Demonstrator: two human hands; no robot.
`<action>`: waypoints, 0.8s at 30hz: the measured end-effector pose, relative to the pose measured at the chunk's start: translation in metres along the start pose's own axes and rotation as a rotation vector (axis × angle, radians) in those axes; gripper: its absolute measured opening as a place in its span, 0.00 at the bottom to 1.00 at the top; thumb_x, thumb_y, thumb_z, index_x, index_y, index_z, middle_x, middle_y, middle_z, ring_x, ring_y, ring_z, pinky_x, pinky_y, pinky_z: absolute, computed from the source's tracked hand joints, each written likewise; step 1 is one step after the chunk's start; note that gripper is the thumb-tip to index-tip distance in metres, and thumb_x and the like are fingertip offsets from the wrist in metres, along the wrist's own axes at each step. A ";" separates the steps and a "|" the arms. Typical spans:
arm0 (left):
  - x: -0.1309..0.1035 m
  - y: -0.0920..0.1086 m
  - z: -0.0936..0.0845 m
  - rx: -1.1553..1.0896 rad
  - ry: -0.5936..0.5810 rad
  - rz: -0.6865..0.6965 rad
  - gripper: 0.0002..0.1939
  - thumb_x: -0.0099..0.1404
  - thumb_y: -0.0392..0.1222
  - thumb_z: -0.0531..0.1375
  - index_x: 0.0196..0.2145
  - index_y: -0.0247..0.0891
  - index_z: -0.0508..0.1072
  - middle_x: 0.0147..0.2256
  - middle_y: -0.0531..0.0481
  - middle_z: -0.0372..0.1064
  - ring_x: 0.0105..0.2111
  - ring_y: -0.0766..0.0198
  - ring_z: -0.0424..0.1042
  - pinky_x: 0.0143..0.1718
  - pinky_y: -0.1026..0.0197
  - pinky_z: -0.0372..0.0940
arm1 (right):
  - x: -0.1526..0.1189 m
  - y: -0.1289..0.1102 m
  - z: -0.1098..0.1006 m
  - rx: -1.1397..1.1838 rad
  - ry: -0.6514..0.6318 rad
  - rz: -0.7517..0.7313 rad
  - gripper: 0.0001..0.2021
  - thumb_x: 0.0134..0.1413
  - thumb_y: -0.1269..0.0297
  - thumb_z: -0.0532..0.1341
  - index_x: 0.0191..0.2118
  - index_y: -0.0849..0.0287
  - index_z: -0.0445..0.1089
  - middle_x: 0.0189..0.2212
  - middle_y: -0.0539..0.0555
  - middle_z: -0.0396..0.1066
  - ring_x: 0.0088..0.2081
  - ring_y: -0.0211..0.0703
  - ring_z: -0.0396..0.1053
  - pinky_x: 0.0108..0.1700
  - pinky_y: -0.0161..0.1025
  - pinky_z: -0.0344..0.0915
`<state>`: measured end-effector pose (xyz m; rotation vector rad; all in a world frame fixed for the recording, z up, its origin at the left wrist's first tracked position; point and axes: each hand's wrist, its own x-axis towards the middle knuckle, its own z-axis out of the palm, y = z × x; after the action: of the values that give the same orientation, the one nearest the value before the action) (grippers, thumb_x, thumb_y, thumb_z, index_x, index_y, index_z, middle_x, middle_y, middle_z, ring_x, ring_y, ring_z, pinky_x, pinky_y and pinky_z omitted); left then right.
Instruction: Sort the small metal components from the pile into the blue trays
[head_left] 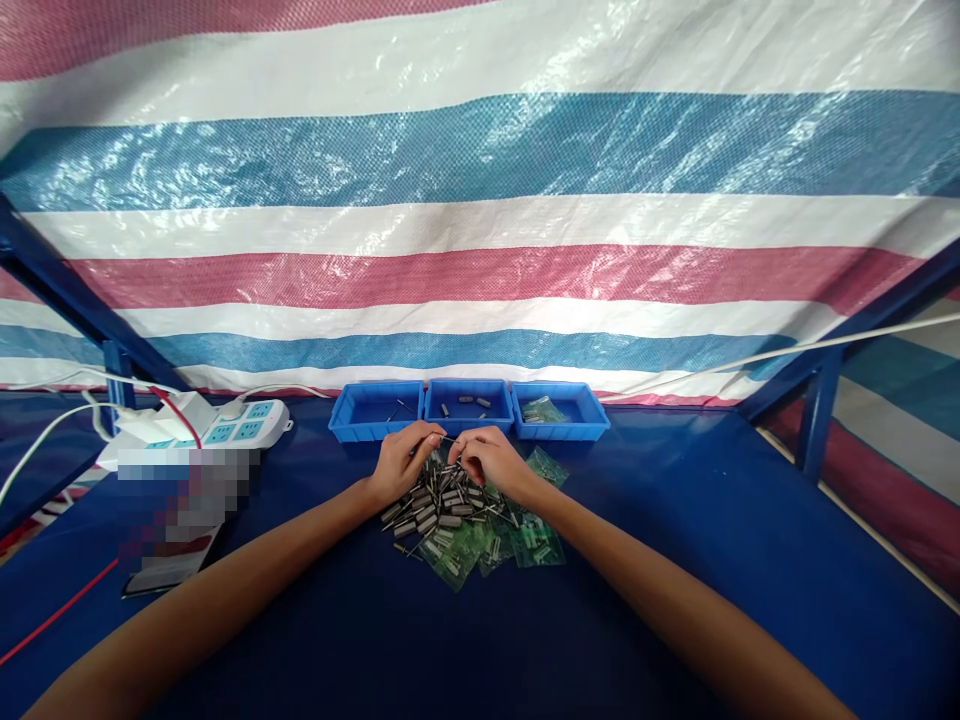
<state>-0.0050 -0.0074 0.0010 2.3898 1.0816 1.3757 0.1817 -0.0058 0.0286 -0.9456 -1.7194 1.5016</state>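
Observation:
My left hand [405, 462] and my right hand [495, 464] meet above a heap of small metal parts [450, 500]. Between them runs a thin dark metal rod [448, 439]; the fingertips of both hands are pinched on its ends. The heap holds short grey cylinders and thin pins. Small greenish clear bags [456, 560] with metal parts inside lie at its front and right, and my right wrist covers some of them. Just behind my hands stand three blue bins: the left bin [352, 432] has a few thin pins, the middle bin [469, 428] short cylinders, the right bin [577, 432] a bag.
On the left of the blue table [675, 520] lies a white power strip [255, 428] with plugs and cables. In front of it is a dark, flat, partly blurred object [172, 570], with a red cable [67, 610] nearby. A striped plastic sheet [480, 280] hangs behind.

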 end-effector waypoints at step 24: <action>-0.001 0.002 -0.002 -0.005 0.002 -0.033 0.11 0.70 0.40 0.49 0.39 0.36 0.70 0.30 0.50 0.70 0.27 0.68 0.69 0.29 0.66 0.61 | 0.001 -0.002 -0.004 0.030 0.030 -0.004 0.12 0.44 0.73 0.48 0.25 0.62 0.69 0.10 0.45 0.57 0.13 0.32 0.52 0.19 0.31 0.52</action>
<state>-0.0061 -0.0101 0.0028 2.3566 1.1114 1.3692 0.1841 -0.0034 0.0315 -0.9440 -1.6718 1.4991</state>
